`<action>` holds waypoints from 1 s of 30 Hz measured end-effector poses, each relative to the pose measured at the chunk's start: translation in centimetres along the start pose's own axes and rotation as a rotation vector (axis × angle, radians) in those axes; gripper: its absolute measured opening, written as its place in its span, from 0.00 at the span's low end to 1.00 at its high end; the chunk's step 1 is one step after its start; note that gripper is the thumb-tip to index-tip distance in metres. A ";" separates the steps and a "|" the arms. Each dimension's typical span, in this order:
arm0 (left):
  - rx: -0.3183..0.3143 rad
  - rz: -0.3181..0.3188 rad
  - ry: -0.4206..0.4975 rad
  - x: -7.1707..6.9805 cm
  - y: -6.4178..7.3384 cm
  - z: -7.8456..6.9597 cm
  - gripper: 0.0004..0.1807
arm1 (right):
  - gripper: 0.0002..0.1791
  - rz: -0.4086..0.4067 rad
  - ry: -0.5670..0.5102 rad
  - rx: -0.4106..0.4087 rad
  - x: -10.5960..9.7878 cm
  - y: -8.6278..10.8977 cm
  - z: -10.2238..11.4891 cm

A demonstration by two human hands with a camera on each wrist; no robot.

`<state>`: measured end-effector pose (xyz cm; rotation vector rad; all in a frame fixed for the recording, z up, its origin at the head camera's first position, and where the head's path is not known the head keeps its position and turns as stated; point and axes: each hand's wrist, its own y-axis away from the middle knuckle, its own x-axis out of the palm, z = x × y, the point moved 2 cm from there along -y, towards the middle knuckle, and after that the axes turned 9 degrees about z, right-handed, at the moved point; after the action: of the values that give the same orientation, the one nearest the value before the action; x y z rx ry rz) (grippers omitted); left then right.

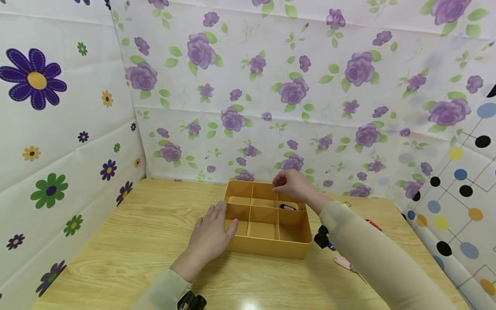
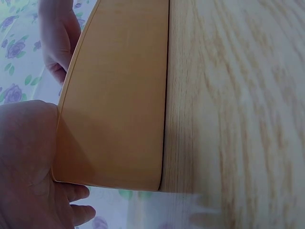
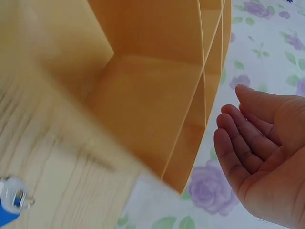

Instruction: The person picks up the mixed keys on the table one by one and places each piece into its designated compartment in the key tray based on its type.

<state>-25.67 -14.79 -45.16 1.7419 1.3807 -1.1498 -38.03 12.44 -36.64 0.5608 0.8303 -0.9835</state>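
An orange divided storage box point(image 1: 267, 246) stands on the table, with two rows of compartments. My left hand point(image 1: 211, 232) rests against its left side, the fingers fairly straight and the thumb over the front left compartment. From the left wrist, that hand point(image 2: 26, 167) touches the box's corner, and part of it is hidden. My right hand point(image 1: 295, 187) hovers above the rear compartments, its fingers loosely bent. Nothing shows between the fingers of this hand point(image 3: 262, 152) in the right wrist view. A small black-and-white item point(image 1: 288, 207) lies in the rear right compartment.
Right of the box lie a pink tag with a chain point(image 1: 342, 261), a red item point(image 1: 373, 224) and a blue item point(image 1: 331, 246), partly covered by the right wrist camera. Flowered cloth point(image 1: 232, 142) hangs behind the wooden table point(image 1: 155, 241).
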 end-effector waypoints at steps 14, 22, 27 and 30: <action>-0.002 0.014 -0.012 0.1 -0.3 0.1 0.46 | 0.21 -0.038 0.015 0.039 -3.9 4.7 -4.4; 0.003 0.010 -0.004 0.1 -0.2 0.3 0.46 | 0.22 -0.052 0.046 0.085 -5.5 7.0 -6.8; -0.001 0.019 -0.001 -0.1 -0.1 0.1 0.46 | 0.22 -0.066 0.048 0.106 -6.4 8.2 -8.6; 0.001 0.029 0.003 -0.2 -0.1 0.0 0.46 | 0.22 -0.077 0.056 0.132 -6.7 8.9 -9.9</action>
<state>-25.77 -14.84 -44.98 1.7593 1.3533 -1.1327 -35.61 27.12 -36.39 0.6759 0.8460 -1.1034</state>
